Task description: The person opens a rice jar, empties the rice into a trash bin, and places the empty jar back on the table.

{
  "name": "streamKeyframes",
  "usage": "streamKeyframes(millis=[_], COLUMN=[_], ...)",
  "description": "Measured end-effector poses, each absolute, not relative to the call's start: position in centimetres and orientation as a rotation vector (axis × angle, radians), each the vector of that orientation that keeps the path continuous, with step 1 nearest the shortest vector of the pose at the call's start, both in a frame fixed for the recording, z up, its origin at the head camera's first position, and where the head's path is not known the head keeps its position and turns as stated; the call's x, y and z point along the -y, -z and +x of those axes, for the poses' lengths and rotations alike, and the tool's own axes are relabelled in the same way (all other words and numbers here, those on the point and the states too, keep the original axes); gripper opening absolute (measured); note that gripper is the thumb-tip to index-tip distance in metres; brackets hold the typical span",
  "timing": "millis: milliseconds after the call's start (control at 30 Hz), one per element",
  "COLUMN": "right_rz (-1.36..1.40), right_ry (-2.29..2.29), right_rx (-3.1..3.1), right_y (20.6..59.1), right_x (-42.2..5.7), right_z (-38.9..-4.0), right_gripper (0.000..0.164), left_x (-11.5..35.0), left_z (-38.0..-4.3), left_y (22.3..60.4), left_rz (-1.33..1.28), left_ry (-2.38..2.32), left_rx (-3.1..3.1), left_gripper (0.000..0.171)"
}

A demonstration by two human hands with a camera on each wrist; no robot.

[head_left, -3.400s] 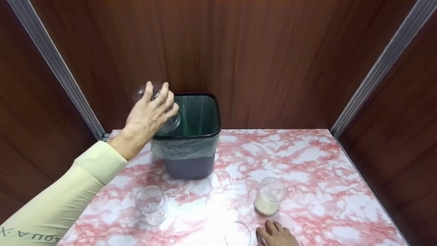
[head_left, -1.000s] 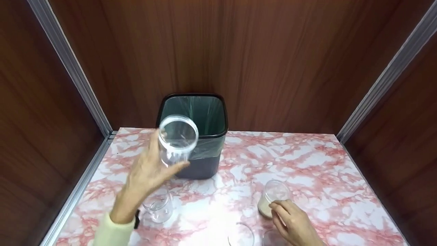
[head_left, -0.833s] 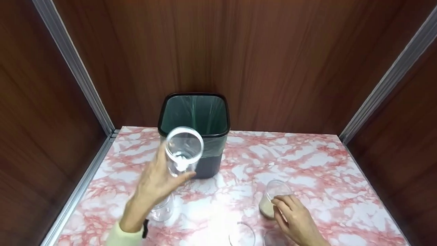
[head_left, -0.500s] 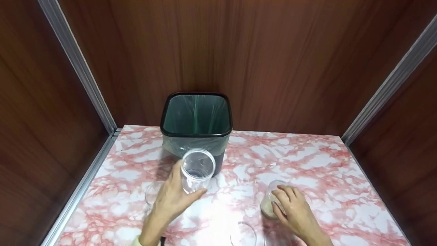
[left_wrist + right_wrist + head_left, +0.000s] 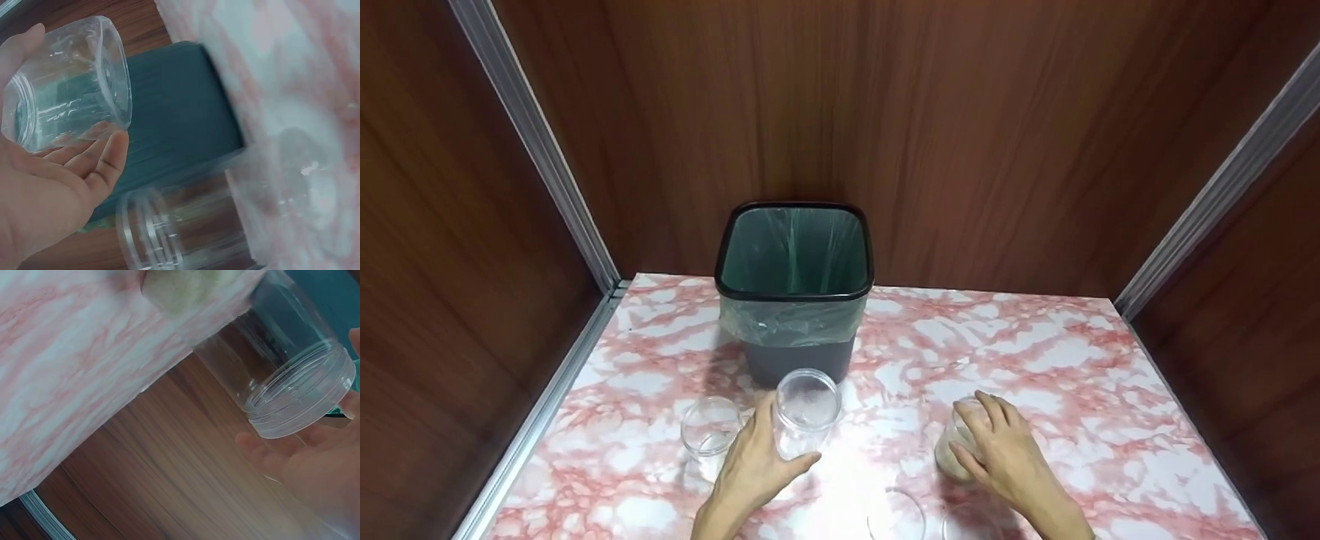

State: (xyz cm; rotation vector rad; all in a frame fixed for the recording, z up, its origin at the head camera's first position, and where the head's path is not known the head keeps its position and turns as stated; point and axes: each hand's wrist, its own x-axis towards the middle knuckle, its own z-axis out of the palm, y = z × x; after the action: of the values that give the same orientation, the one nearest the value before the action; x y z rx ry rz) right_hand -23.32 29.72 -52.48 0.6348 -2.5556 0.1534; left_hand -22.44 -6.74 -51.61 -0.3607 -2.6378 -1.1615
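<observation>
My left hand (image 5: 757, 461) grips a clear plastic jar (image 5: 808, 409) with a threaded rim, holding it near the front of the bin. No contents show in this jar. Its side and base fill the upper left of the left wrist view. A second clear jar (image 5: 711, 435) stands just left of that hand. On the right, my right hand (image 5: 1005, 450) curls around the upper part of a clear jar (image 5: 950, 454) with pale, cream-coloured contents at its bottom. Fingers lie on its far side and the thumb on the near side, partly hiding it.
A dark bin (image 5: 795, 364) with a black rim and a see-through liner stands at the back of the marbled table (image 5: 1035, 352). Two faint round clear rims, one a clear ring (image 5: 896, 517), lie at the front edge. Wooden panels (image 5: 885, 112) enclose three sides.
The left hand, earlier tipping the jar over the bin, has turned it upright and brought it down and nearer. The right hand has moved up from the front edge and around the cream-filled jar.
</observation>
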Motion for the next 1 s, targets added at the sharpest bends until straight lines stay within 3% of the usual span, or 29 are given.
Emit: streamKeyframes(millis=[433, 1000], right_rz=[0.575, 0.575], right_ry=[-0.208, -0.211], right_rx=[2.626, 2.646], right_y=[52.4, 52.2], right_x=[-30.0, -30.0], right_z=[-23.4, -23.5], right_gripper=[0.056, 0.060], left_x=[8.2, 9.5], left_z=[-22.6, -22.7], left_y=[55.5, 57.0], left_rz=[-0.412, -0.360], left_ry=[1.220, 1.364], left_rx=[2.778, 2.896], left_gripper=[0.096, 0.101])
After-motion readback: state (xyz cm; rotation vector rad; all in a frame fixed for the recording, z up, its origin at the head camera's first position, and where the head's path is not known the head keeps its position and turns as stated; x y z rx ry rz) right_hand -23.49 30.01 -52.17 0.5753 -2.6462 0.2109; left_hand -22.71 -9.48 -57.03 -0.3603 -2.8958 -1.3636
